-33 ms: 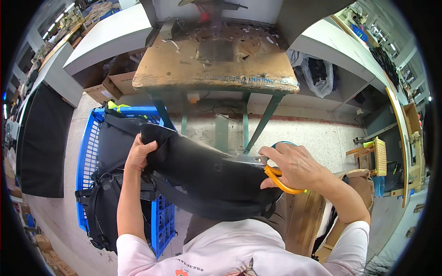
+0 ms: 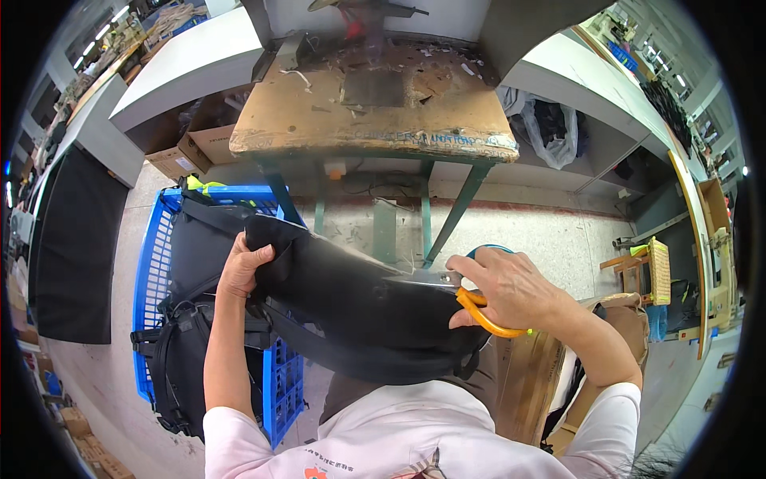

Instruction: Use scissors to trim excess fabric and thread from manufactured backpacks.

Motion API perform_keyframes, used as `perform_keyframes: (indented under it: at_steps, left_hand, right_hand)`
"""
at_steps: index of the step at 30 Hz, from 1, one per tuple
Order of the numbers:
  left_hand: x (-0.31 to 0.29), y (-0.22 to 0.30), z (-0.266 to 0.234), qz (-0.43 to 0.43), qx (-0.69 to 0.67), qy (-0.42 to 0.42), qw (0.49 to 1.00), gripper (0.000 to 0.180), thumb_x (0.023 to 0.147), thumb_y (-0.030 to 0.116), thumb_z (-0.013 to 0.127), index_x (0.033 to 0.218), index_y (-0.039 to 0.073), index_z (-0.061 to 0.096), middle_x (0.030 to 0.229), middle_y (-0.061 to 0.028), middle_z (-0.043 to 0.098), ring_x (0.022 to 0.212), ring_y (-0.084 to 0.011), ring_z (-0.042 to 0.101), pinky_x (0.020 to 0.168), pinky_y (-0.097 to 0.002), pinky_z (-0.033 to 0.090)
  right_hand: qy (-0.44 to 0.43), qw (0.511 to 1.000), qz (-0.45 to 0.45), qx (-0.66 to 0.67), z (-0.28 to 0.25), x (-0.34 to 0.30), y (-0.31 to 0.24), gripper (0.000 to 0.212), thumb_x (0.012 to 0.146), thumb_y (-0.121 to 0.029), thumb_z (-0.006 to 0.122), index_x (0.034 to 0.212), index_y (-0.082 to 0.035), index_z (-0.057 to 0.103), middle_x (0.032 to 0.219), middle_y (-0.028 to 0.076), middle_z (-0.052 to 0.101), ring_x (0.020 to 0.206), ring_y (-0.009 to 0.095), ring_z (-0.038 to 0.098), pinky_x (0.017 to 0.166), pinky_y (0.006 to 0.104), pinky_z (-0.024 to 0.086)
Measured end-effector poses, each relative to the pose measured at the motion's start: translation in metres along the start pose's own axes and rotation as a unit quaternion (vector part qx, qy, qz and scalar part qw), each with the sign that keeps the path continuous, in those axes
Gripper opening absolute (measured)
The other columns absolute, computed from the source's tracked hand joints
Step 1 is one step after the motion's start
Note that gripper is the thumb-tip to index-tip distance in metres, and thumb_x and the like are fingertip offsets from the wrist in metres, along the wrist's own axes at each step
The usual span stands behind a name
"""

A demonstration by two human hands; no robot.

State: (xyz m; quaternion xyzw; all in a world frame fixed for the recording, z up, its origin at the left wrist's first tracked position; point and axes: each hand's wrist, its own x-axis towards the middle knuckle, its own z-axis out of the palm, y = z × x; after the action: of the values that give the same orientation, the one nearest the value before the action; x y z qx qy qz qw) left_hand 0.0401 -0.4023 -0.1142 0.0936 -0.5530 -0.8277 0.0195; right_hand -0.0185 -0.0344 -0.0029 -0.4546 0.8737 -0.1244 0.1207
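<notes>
A long black fabric piece (image 2: 359, 311) stretches from my left hand across my lap, its pale raw edge facing the bench. My left hand (image 2: 243, 267) is closed on the left end of this piece. My right hand (image 2: 511, 291) grips scissors (image 2: 479, 313) with orange handles. Their metal blades point left and lie along the fabric's far edge, close to some loose pale thread (image 2: 411, 262). Whether the blades are parted cannot be made out.
A blue plastic basket (image 2: 275, 391) holding black bags (image 2: 187, 359) stands at my left. Ahead is a worn wooden bench (image 2: 319, 120) littered with scraps, on green legs. Cardboard (image 2: 523, 383) lies by my right side. A small wooden stool (image 2: 656, 271) stands farther right.
The scissors and my right hand have shifted very slightly left along the fabric edge. My left hand keeps its hold in the same place.
</notes>
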Motion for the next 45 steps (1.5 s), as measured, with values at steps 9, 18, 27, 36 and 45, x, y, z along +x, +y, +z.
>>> perform_keyframes:
  at_steps: [9, 18, 27, 36, 45]
  left_hand:
    - [-0.002, -0.002, -0.002, 0.018, -0.003, -0.001, 1.000, 0.032, 0.064, 0.009, 0.075, 0.092, 0.001, 0.062, 0.086, -0.0055, 0.064, 0.076, -0.0147, 0.060, 0.073, -0.0271, 0.048]
    - [-0.010, 0.008, 0.015, 0.018, 0.036, -0.042, 0.998, 0.027, 0.064, 0.008, 0.074, 0.088, 0.002, 0.063, 0.081, -0.0026, 0.063, 0.071, -0.0116, 0.058, 0.069, -0.0250, 0.047]
    - [-0.017, 0.011, 0.023, 0.026, 0.030, -0.031, 0.999, 0.024, 0.068, 0.007, 0.072, 0.089, 0.003, 0.064, 0.082, -0.0026, 0.064, 0.072, -0.0111, 0.059, 0.068, -0.0244, 0.047]
    - [-0.019, 0.007, 0.019, 0.026, 0.020, -0.019, 0.999, 0.022, 0.068, 0.007, 0.071, 0.088, 0.003, 0.064, 0.082, -0.0024, 0.064, 0.071, -0.0106, 0.059, 0.068, -0.0236, 0.047]
    - [-0.022, 0.005, 0.022, 0.027, 0.012, -0.009, 1.000, 0.021, 0.068, 0.006, 0.071, 0.088, 0.003, 0.064, 0.082, -0.0012, 0.063, 0.071, -0.0095, 0.058, 0.067, -0.0231, 0.046]
  right_hand:
    - [-0.052, 0.998, 0.033, -0.009, 0.012, 0.002, 0.002, 0.055, 0.071, -0.057, 0.059, 0.101, -0.011, 0.049, 0.065, 0.010, 0.055, 0.055, 0.026, 0.055, 0.050, 0.0321, 0.043]
    - [-0.020, 0.996, 0.037, 0.078, -0.003, 0.015, -0.008, 0.068, 0.070, -0.059, 0.060, 0.113, -0.008, 0.047, 0.081, 0.018, 0.055, 0.076, 0.030, 0.057, 0.064, 0.0390, 0.045]
    - [-0.055, 0.998, 0.041, 0.005, -0.005, 0.023, -0.021, 0.068, 0.071, -0.061, 0.058, 0.112, -0.007, 0.047, 0.081, 0.018, 0.053, 0.079, 0.029, 0.053, 0.064, 0.0409, 0.041]
    - [-0.063, 0.996, 0.061, -0.011, 0.005, 0.027, -0.021, 0.056, 0.071, -0.054, 0.062, 0.101, -0.009, 0.050, 0.071, 0.012, 0.058, 0.066, 0.028, 0.057, 0.056, 0.0361, 0.043]
    - [-0.006, 0.999, 0.019, -0.032, 0.005, 0.036, -0.027, 0.058, 0.071, -0.056, 0.060, 0.102, -0.009, 0.050, 0.071, 0.013, 0.058, 0.065, 0.027, 0.057, 0.055, 0.0360, 0.043]
